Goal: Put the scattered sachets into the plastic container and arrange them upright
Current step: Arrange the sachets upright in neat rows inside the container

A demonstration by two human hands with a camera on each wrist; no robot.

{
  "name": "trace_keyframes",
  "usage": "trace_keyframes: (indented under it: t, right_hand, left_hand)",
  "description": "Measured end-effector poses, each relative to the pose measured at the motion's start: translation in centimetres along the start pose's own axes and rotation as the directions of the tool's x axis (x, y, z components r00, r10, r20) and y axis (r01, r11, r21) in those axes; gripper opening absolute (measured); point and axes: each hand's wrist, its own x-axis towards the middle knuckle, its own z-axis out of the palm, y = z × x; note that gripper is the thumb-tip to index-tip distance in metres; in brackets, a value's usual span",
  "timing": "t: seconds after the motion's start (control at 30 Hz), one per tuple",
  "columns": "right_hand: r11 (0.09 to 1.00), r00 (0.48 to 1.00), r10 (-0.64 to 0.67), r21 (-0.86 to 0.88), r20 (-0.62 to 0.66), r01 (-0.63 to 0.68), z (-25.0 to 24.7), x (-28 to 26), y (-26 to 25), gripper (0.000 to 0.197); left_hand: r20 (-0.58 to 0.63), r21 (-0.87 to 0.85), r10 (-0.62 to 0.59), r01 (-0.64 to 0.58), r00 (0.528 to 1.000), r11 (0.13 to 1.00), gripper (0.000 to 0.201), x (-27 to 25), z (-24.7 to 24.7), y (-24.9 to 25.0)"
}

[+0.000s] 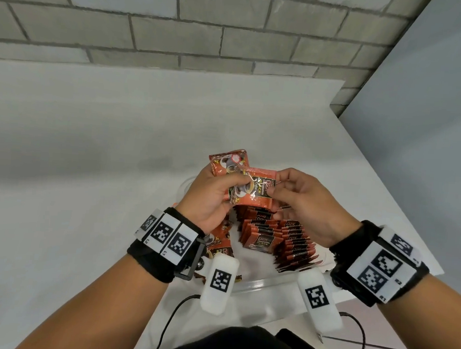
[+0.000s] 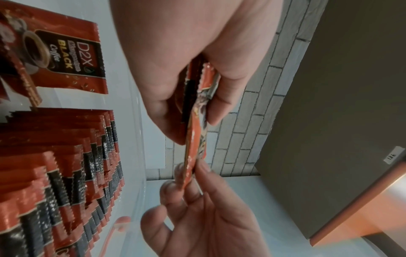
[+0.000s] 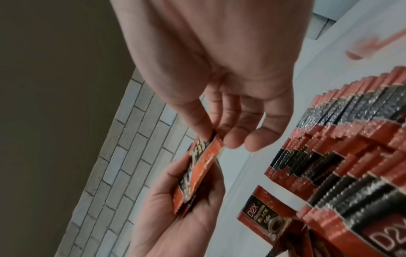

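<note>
— How would you say those sachets handled?

— Light, thin and crinkly, by the look of them. The foil seemed slick, so a small bunch could fan or slide apart. I'd judge the crimped edges the best place to pinch; the flat faces looked too slippery.

— And the hands?

— The left hand (image 1: 209,197) had its thumb and fingers curled round a small bunch of sachets (image 1: 252,189), held above the far part of the plastic container (image 1: 265,284). One more sachet (image 1: 228,163) stuck out past its fingers on the far side. The right hand (image 1: 307,206) pinched the right edge of the front sachet between thumb and forefinger; its other fingers hung loose and apart.

— So where did the packet sit in relation to each grip?

— It bridged the two hands: its left half was buried in the left palm, its right edge was caught at the right fingertips (image 3: 211,128), printed face toward the person.

— And the rest?

— Rows of sachets (image 1: 287,245) stood upright in the container, near and right. A few loose sachets (image 1: 223,250) lay flat beneath the left wrist, though whether inside the rim I couldn't tell.
</note>
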Motion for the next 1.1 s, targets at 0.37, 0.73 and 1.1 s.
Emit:
trace_keyframes:
  t: [0.37, 0.73, 1.1]
  right_hand:
    - [0.588, 0.942, -0.084, -0.747, 0.325, 0.311, -2.1, -2.0, 1.0, 0.019]
    - [-0.041, 0.895, 0.103, -0.897, 0.434, 0.440, 1.4, -0.3, 2.0, 0.019]
    - [-0.141, 0.899, 0.140, -0.890, 0.416, 0.434, 2.0, 0.5, 2.2, 0.014]
  left_hand:
    - [-0.103, -0.073, -0.027, 0.020, 0.994, 0.997, 0.007, -0.2, -1.4, 0.3]
    - [-0.092, -0.114, -0.047, 0.036, 0.995, 0.993, 0.011, -0.2, -1.4, 0.4]
    - [-0.070, -0.108, -0.054, 0.046, 0.996, 0.993, 0.014, -0.1, -1.7, 0.1]
